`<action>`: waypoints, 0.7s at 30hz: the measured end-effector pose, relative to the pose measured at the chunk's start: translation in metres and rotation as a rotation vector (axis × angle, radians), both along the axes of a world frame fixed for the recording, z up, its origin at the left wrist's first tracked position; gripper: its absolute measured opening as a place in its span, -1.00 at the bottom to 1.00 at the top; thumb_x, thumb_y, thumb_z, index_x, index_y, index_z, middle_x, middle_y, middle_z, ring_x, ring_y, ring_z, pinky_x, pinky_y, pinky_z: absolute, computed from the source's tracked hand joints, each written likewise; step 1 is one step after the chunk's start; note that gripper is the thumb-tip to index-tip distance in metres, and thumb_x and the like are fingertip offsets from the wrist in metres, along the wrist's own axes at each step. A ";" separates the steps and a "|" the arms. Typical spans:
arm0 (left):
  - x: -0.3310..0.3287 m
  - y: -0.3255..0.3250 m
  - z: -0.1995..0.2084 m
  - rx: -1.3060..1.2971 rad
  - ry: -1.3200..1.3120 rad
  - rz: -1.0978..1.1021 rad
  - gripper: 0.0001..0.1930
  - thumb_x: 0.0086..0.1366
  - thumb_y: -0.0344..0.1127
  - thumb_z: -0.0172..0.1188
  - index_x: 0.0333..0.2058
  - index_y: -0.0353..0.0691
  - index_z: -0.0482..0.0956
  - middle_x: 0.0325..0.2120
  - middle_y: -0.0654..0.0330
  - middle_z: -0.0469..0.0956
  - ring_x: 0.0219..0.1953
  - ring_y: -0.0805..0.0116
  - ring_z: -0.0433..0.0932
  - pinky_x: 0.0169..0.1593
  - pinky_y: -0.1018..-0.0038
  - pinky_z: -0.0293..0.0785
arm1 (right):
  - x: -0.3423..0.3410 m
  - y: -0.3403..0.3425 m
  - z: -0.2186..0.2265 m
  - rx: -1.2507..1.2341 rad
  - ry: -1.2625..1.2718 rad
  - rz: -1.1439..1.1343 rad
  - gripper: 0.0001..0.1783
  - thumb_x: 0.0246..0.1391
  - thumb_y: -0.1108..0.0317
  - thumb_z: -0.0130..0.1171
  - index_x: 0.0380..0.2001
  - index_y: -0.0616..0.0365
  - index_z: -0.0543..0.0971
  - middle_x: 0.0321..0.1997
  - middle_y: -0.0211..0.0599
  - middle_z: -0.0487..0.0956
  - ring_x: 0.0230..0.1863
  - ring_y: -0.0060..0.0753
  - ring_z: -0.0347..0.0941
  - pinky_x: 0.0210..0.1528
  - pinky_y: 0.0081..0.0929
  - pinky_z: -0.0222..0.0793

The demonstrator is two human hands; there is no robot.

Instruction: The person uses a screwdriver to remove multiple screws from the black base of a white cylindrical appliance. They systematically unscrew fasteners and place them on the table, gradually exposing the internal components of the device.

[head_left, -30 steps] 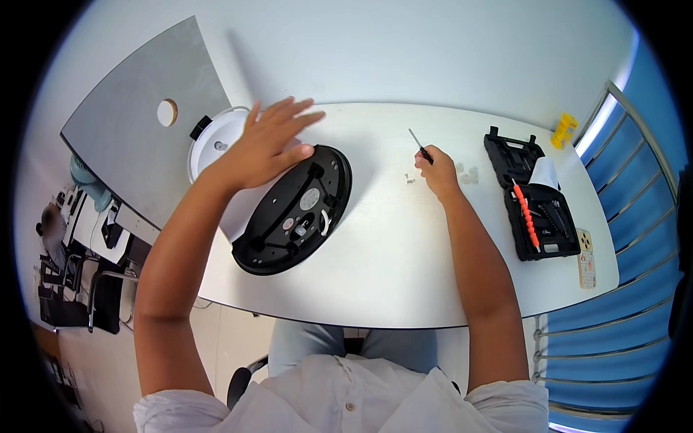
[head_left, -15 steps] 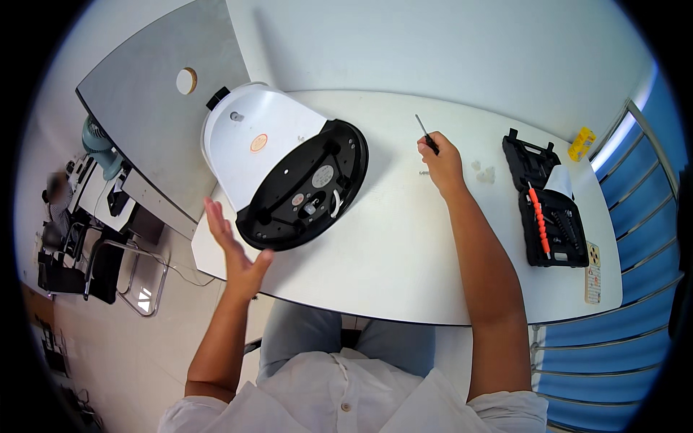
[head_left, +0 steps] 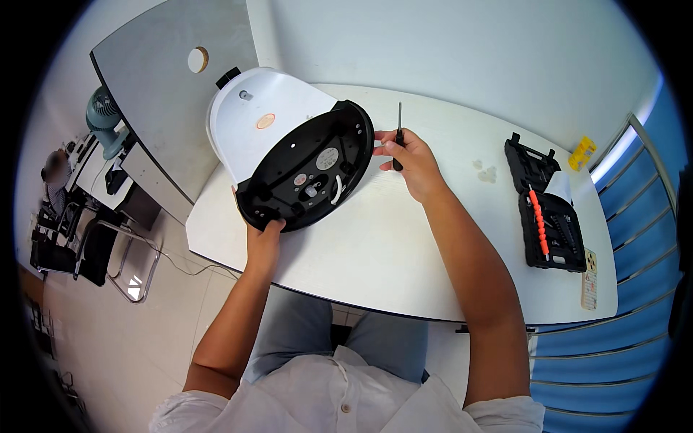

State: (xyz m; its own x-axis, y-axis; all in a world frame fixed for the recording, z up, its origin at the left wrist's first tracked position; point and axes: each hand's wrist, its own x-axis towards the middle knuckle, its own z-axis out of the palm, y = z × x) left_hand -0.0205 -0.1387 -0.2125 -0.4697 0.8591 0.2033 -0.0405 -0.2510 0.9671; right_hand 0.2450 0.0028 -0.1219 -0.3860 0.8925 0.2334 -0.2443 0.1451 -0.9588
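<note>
A white appliance [head_left: 254, 97] with a rounded body lies on its side at the left of the table, its black oval underside [head_left: 292, 184] facing me. That underside carries screw holes, round labels and a short white cord. My left hand [head_left: 264, 245] is closed on its lower left rim, thumb on the black face and the other fingers hidden behind. In my right hand [head_left: 419, 167] is a screwdriver [head_left: 399, 136] with a black handle, its shaft pointing up and away. The fingertips of that hand reach close to the underside's right rim; whether they touch it I cannot tell.
On the right of the white table [head_left: 361, 267] lies an open black tool case [head_left: 535, 252] with an orange flexible shaft [head_left: 538, 222]. Near it are a remote control [head_left: 590, 281] and a yellow packet [head_left: 582, 153]. A grey partition [head_left: 159, 94] stands left; metal rails [head_left: 642, 263] run along the right.
My left hand has gone from open beside the appliance to gripping its lower rim. My right hand has moved left with the screwdriver, now nearly upright in view, towards the appliance.
</note>
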 end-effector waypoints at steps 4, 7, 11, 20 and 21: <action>0.017 0.004 0.038 0.249 0.577 0.328 -0.16 0.01 -0.47 0.07 0.33 -0.26 0.01 0.33 -0.01 -0.02 0.38 0.14 -0.05 0.37 0.33 -0.14 | -0.003 0.001 -0.005 -0.038 0.009 0.022 -0.90 0.22 0.39 0.03 -0.22 0.13 0.47 -0.03 -0.31 0.52 -0.10 -0.43 0.47 -0.22 -0.46 0.43; -0.005 0.017 0.058 0.356 0.861 0.173 0.05 -0.06 -0.40 0.11 0.38 -0.12 -0.32 0.39 -0.17 -0.37 0.43 -0.08 -0.46 0.37 0.04 -0.48 | -0.001 0.004 -0.013 -0.072 -0.001 0.004 -0.88 0.23 0.35 0.04 -0.21 0.10 0.47 -0.12 -0.37 0.51 -0.09 -0.46 0.44 -0.26 -0.48 0.40; -0.009 0.051 0.104 0.495 0.990 0.040 -0.05 -0.03 -0.02 0.13 0.37 -0.09 -0.01 0.41 -0.04 -0.24 0.44 -0.09 -0.35 0.31 -0.13 -0.63 | 0.005 0.014 -0.024 -0.112 -0.022 -0.022 -0.87 0.23 0.31 0.06 -0.19 0.06 0.46 -0.16 -0.40 0.50 -0.08 -0.45 0.43 -0.28 -0.47 0.32; -0.001 0.117 0.184 0.543 0.976 -0.371 -0.43 0.03 0.00 0.12 0.04 -0.07 0.49 0.06 0.11 0.46 0.27 0.07 0.22 0.35 -0.09 -0.41 | 0.005 0.020 -0.038 -0.140 -0.134 -0.052 -0.88 0.23 0.32 0.05 -0.23 0.09 0.47 -0.25 -0.44 0.51 -0.25 -0.55 0.45 -0.37 -0.54 0.37; 0.000 0.123 0.191 0.512 1.001 -0.444 -0.49 0.03 -0.02 0.12 -0.04 -0.09 0.52 -0.02 0.13 0.49 0.17 0.10 0.28 0.34 -0.04 -0.31 | 0.006 0.021 -0.040 -0.133 -0.142 -0.047 -0.88 0.23 0.32 0.04 -0.23 0.09 0.48 -0.27 -0.45 0.51 -0.28 -0.58 0.46 -0.38 -0.55 0.39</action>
